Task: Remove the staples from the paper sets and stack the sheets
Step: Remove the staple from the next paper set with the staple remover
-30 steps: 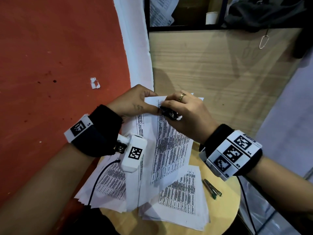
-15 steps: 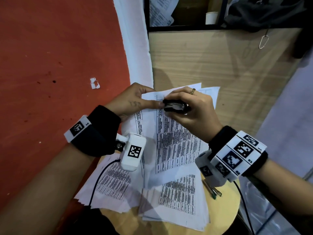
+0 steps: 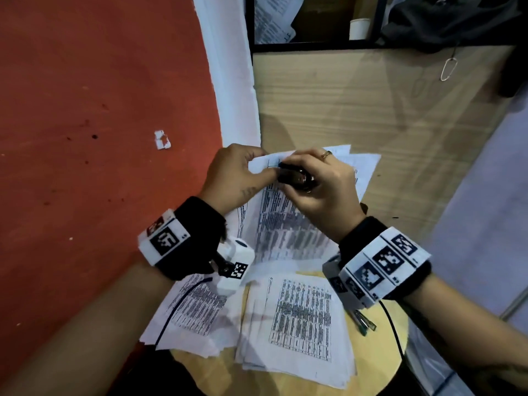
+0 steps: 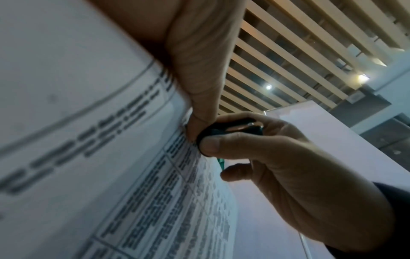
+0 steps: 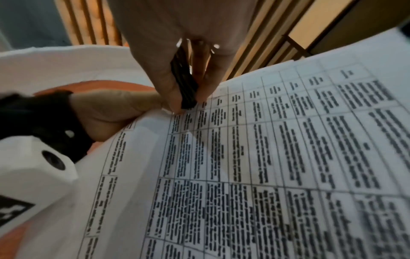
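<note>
In the head view, mid-frame, our left hand (image 3: pixel 237 174) pinches the top corner of the printed paper set (image 3: pixel 288 224), while our right hand (image 3: pixel 320 184) curls around the black staple remover (image 3: pixel 295 177), touching that corner. From the left wrist, the remover's nose meets our left thumb; the staple itself is hidden. From the right wrist, the remover points down at the sheet's upper-left corner, the table-printed pages fanning toward lower right.

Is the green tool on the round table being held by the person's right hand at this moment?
No, the green tool lies untouched on the round table, while the right hand grips a black staple remover.
</note>
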{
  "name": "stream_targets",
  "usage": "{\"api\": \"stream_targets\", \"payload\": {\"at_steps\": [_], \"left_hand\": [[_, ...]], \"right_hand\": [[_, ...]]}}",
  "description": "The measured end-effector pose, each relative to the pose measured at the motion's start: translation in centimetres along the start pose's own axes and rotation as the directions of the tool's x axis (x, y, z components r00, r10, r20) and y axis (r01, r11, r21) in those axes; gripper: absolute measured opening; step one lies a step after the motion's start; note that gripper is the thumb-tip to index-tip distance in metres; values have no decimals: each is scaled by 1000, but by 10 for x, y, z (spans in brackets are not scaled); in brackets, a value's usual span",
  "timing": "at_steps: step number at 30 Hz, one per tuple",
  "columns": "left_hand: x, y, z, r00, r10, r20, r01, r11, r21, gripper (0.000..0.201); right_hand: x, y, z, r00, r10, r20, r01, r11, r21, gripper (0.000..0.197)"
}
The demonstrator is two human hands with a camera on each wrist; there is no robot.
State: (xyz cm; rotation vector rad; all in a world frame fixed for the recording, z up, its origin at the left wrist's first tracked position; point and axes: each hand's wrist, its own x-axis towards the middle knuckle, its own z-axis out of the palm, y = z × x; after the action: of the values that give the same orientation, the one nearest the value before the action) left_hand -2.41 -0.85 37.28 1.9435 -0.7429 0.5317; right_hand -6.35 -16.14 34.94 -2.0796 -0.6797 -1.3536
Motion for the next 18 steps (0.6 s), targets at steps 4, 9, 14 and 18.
{"api": "stream_targets", "payload": {"at_steps": [4, 9, 14, 18], "left_hand": [[0, -4, 3, 997, 15, -75, -1, 984, 178, 38], [0, -22, -11, 996, -72, -61, 77, 994, 84, 46], [1, -31, -15, 990, -139, 30, 136, 988, 67, 51], [4, -38, -17, 974, -192, 118, 185, 981, 66, 37]], "right_hand": [[-5, 8, 2, 999, 32, -41, -35, 996, -82, 22], [-22, 34, -4, 990, 142, 3, -141, 982, -126, 24], [-49, 59, 10, 943, 289, 164, -260, 949, -176, 25], [-58, 71, 9, 849, 423, 317, -337, 895, -291, 38]]}}
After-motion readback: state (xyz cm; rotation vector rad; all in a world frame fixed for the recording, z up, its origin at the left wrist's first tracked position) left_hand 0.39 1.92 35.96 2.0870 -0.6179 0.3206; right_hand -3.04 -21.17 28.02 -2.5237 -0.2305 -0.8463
